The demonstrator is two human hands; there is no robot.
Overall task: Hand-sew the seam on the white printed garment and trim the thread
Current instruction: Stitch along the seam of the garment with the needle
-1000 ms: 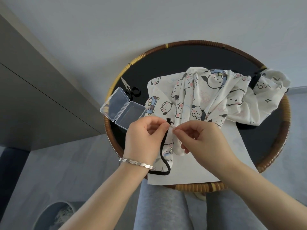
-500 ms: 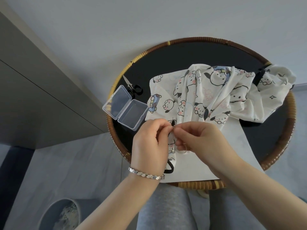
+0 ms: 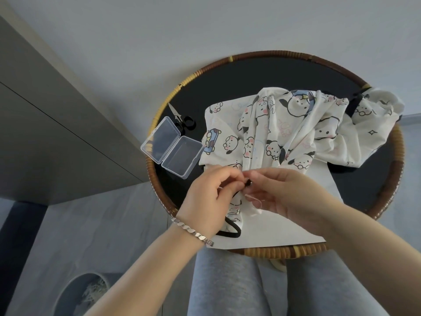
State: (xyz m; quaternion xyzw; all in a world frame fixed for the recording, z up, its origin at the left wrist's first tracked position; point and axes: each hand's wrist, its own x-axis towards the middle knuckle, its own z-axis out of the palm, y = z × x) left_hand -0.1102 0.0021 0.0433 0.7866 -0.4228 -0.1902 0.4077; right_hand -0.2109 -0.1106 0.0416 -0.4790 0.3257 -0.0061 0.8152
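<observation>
1. Round grey waste bin (image 3: 79, 295), on the floor at 7 o'clock from the counter. Judged placed there to catch thread ends.
2. Clear rectangular plastic hinged box (image 3: 172, 147), at 9 o'clock on the counter. Lid laid open flat; presumably the needle case, left open for the needle's return.
3. Small steel scissors with black loop handles (image 3: 182, 118), just beyond the box at 10 o'clock. Untouched, so trimming is not yet begun.
4. Round black-topped counter with woven rattan rim (image 3: 227, 59).
5. Left hand (image 3: 209, 201), with silver link bracelet (image 3: 193, 232), at 6 o'clock. Grip closed, fingertips pinching a fold of the garment, likely to steady the seam for stitching.
6. Black cord (image 3: 232, 232), looping out below the left hand.
7. Soft white printed garment with cartoon puppy faces (image 3: 284, 133), heaped from centre to 2 o'clock. Near edge drawn down to 6 o'clock between both hands.
8. Plain white paper sheet (image 3: 273, 233), under the near edge of the garment.
9. Pale thread (image 3: 256, 199), a slack loop under the right fingers.
10. Right hand (image 3: 280, 195), at 6 o'clock. Grip closed on the garment edge against the left fingertips. Needle too fine to make out. Stitching judged in hand.
</observation>
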